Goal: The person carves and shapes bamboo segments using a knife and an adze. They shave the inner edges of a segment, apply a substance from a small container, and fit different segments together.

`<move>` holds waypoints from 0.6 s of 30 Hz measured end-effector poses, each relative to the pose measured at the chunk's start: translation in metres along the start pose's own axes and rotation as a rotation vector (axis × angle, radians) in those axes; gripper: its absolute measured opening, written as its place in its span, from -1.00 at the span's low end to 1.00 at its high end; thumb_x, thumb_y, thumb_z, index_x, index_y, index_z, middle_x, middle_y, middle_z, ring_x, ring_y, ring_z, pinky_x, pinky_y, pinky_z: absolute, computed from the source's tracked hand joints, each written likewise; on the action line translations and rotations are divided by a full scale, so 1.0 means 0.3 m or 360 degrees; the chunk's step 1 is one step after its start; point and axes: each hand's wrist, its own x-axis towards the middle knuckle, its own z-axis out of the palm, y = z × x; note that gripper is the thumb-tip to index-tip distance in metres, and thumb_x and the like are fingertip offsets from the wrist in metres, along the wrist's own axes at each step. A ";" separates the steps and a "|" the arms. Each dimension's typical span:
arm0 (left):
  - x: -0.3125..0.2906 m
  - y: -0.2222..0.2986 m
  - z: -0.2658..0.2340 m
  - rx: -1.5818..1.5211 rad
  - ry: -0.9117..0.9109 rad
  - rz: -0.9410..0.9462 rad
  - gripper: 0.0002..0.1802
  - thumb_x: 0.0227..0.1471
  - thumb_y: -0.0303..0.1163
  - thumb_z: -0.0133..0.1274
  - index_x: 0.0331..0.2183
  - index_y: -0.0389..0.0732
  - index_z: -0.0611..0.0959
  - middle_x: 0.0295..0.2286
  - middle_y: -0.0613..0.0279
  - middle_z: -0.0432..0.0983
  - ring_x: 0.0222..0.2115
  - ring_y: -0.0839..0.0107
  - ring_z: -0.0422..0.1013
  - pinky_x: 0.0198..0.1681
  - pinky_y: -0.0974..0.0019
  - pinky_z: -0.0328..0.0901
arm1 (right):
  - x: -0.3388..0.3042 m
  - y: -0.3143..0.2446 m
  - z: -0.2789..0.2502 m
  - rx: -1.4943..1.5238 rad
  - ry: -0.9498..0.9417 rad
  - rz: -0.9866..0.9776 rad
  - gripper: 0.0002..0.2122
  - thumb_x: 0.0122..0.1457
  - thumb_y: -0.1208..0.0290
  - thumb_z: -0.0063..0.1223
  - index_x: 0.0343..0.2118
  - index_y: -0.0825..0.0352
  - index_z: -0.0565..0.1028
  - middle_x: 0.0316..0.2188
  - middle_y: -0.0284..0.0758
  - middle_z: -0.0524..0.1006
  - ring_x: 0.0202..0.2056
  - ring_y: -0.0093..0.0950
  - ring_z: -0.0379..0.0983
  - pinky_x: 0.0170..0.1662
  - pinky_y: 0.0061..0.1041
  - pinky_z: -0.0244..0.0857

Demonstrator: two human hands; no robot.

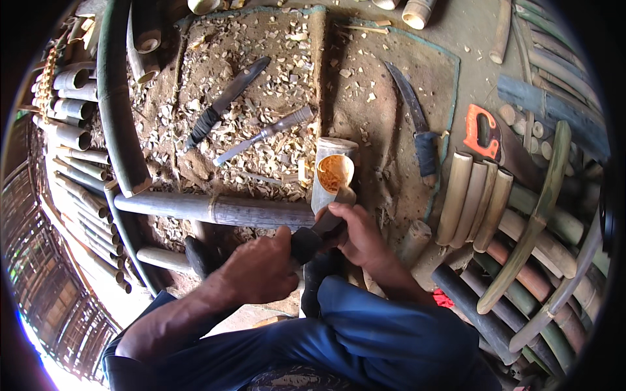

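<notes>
A short bamboo section (317, 189) stands in front of me, with a slanted scooped opening in its side. Fibrous orange-brown material shows inside that opening. My left hand (261, 266) is closed around the black handle of a knife (326, 223). The knife slants up and right to the lower edge of the opening. Close to the bamboo, my right hand (355, 236) is closed on the blade, its thumb laid along it. The right fingers are partly hidden, so I cannot tell whether they also touch the bamboo.
Wood chips cover a brown mat (372, 140) holding a black-handled knife (228, 101), a wooden-handled chisel (264, 135) and a curved knife (414, 111). A bamboo pole (261, 212) crosses at left. An orange-handled saw (482, 132) and bamboo pieces (466, 202) lie right.
</notes>
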 end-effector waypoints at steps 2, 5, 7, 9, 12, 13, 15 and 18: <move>0.018 0.008 0.134 -0.0262 0.0149 0.0010 -0.41 -0.03 -0.27 0.20 -0.15 -0.47 0.30 -0.47 -0.33 0.57 -0.39 -0.34 0.55 -0.23 -0.22 0.43 | 0.035 -0.017 -0.069 -0.0216 -0.0054 -0.0024 -0.68 0.32 0.23 -0.03 -0.30 0.42 0.60 -0.41 -0.21 0.64 -0.40 -0.40 0.60 -0.33 -0.38 0.52; 0.089 0.082 0.342 -0.0586 0.0323 -0.0120 -0.30 0.00 -0.23 0.23 -0.10 -0.57 0.25 -0.52 -0.32 0.55 -0.41 -0.34 0.54 -0.26 -0.20 0.45 | 0.042 -0.064 -0.115 -0.0648 -0.0013 -0.0091 -0.67 0.28 0.20 -0.02 -0.40 0.40 0.61 -0.46 -0.25 0.62 -0.43 -0.46 0.56 -0.40 -0.45 0.41; 0.110 0.092 0.351 -0.0515 0.0420 -0.0037 -0.26 0.02 -0.12 0.24 -0.09 -0.55 0.26 -0.52 -0.26 0.58 -0.47 -0.19 0.59 -0.34 -0.09 0.51 | 0.056 -0.104 -0.110 -0.0724 0.0040 -0.0089 -0.65 0.27 0.14 -0.01 -0.39 0.38 0.61 -0.45 -0.27 0.61 -0.44 -0.49 0.55 -0.53 -0.46 0.40; 0.058 0.053 0.307 -0.0290 0.0313 0.0020 -0.27 0.00 -0.13 0.24 -0.10 -0.54 0.28 -0.53 -0.24 0.58 -0.49 -0.17 0.60 -0.36 -0.09 0.52 | 0.029 -0.046 -0.096 -0.0597 0.0074 -0.0164 -0.66 0.28 0.15 0.00 -0.38 0.37 0.61 -0.43 -0.28 0.61 -0.44 -0.49 0.55 -0.53 -0.46 0.39; -0.001 0.023 0.070 0.0079 0.0128 -0.0051 -0.42 -0.02 -0.22 0.20 -0.19 -0.51 0.34 -0.49 -0.27 0.60 -0.48 -0.15 0.61 -0.36 -0.10 0.52 | -0.007 -0.016 0.018 -0.0112 0.0081 0.0011 -0.68 0.30 0.19 0.00 -0.36 0.37 0.60 -0.41 -0.28 0.60 -0.43 -0.46 0.57 -0.55 -0.39 0.50; 0.008 0.013 0.037 0.0006 0.0058 -0.0036 -0.41 -0.03 -0.23 0.19 -0.18 -0.51 0.34 -0.47 -0.31 0.59 -0.44 -0.17 0.61 -0.31 -0.10 0.52 | -0.008 -0.013 0.033 -0.0106 0.0100 0.0022 -0.68 0.31 0.19 -0.02 -0.36 0.38 0.60 -0.42 -0.27 0.60 -0.45 -0.44 0.57 -0.55 -0.31 0.55; 0.014 0.014 0.046 -0.0152 0.0037 -0.0024 -0.39 -0.03 -0.23 0.19 -0.16 -0.53 0.32 -0.44 -0.35 0.59 -0.38 -0.20 0.60 -0.23 -0.11 0.51 | -0.008 -0.032 0.008 -0.0252 0.0049 0.0025 -0.67 0.33 0.18 -0.02 -0.35 0.38 0.59 -0.44 -0.28 0.59 -0.46 -0.45 0.56 -0.50 -0.39 0.50; 0.068 0.057 0.250 -0.0472 0.0130 -0.0055 -0.32 -0.02 -0.20 0.21 -0.11 -0.56 0.29 -0.40 -0.39 0.58 -0.29 -0.25 0.59 -0.14 -0.12 0.48 | 0.055 -0.029 -0.116 -0.0670 0.0052 -0.0262 -0.64 0.34 0.15 -0.03 -0.38 0.38 0.59 -0.48 -0.31 0.58 -0.49 -0.48 0.54 -0.41 -0.47 0.44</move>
